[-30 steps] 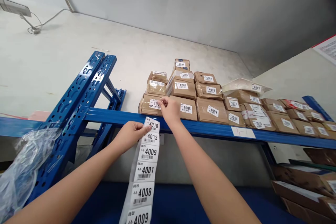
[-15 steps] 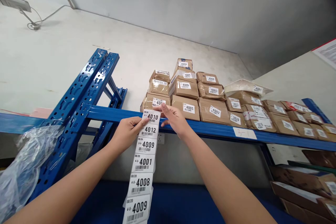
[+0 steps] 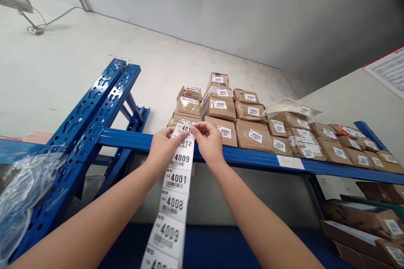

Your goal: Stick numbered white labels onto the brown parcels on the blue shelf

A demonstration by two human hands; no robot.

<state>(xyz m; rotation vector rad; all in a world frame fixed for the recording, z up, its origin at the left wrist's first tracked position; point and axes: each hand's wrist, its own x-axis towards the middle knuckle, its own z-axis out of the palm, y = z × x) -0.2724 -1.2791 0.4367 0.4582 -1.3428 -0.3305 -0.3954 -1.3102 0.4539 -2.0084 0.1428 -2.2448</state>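
Observation:
A long strip of white printed labels [image 3: 175, 178], with large numbers and barcodes, hangs down from both my hands toward the bottom of the view. My left hand [image 3: 166, 145] pinches its left edge near the top, thumb across the front. At the top right corner, my right hand [image 3: 208, 139] closes thumb and fingers on the uppermost label. Part of that label's number is hidden by my fingers. Just behind my hands stands a carton labelled 4005 [image 3: 222, 130], and the lower carton to its left is partly covered by them.
Stacked, labelled cardboard boxes [image 3: 254, 134] line the blue shelf beam [image 3: 249, 156], which carries a white 3-1 tag [image 3: 290, 162]. A blue perforated upright [image 3: 94, 122] rises at left, beside clear plastic wrap [image 3: 30, 193]. More cartons [image 3: 362, 222] lie lower right.
My right hand has gone from open fingers beside the strip to a pinch on its top right corner. The strip has shifted slightly up and right, its lower end swinging left.

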